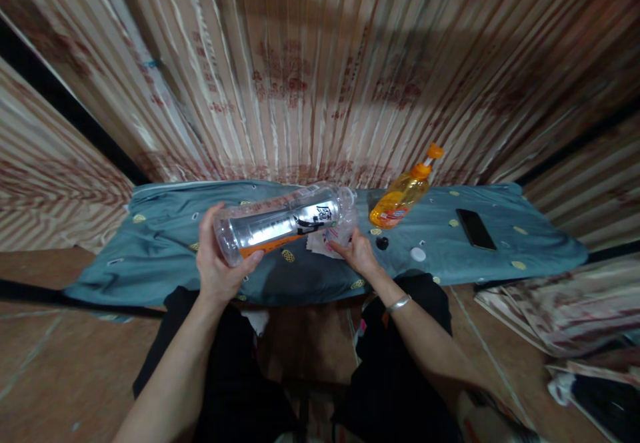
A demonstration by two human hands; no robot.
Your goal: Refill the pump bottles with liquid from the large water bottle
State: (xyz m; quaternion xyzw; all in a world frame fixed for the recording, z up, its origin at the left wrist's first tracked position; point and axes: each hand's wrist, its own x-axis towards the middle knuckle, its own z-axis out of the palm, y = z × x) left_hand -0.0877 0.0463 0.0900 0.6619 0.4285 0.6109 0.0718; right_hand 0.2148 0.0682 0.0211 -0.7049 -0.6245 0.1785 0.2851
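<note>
My left hand (220,263) is wrapped round the base of a large clear bottle (280,223) with a silver and orange label. The bottle lies tilted nearly sideways, its mouth to the right over a small clear plastic container (345,226). My right hand (359,253) holds that small container, fingers closed round its lower side. A piece of pale paper (320,244) lies on the cloth beneath. To the right stands a yellow pump bottle (400,196) with an orange top. A black cap (382,243) and a white cap (417,254) lie near my right hand.
A green patterned cloth (165,229) covers the narrow table. A black phone (475,229) lies at its right end. Behind hangs a striped curtain (300,63). Dark frame bars (75,103) run along both sides, and my legs are under the front edge.
</note>
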